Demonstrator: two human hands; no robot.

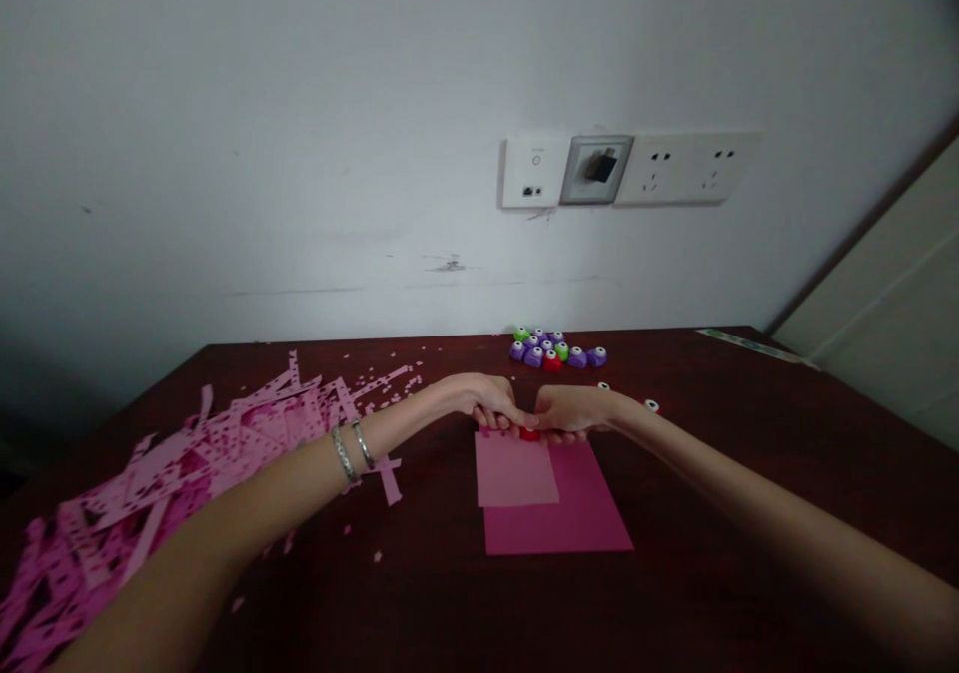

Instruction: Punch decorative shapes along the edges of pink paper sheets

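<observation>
My left hand [490, 401] and my right hand [570, 412] meet at the far edge of a light pink paper sheet [515, 471]. Between them a small red punch [530, 434] peeks out, with the fingers of both hands closed round it. The light pink sheet lies on top of a darker pink sheet [573, 508] on the dark wooden table [749, 473]. Two silver bangles circle my left wrist.
A cluster of small purple, green and red punches [555, 348] sits near the wall. Two more white-topped punches [650, 405] lie behind my right wrist. A heap of punched pink paper strips [150, 483] covers the table's left side. Wall sockets [629, 169] are above.
</observation>
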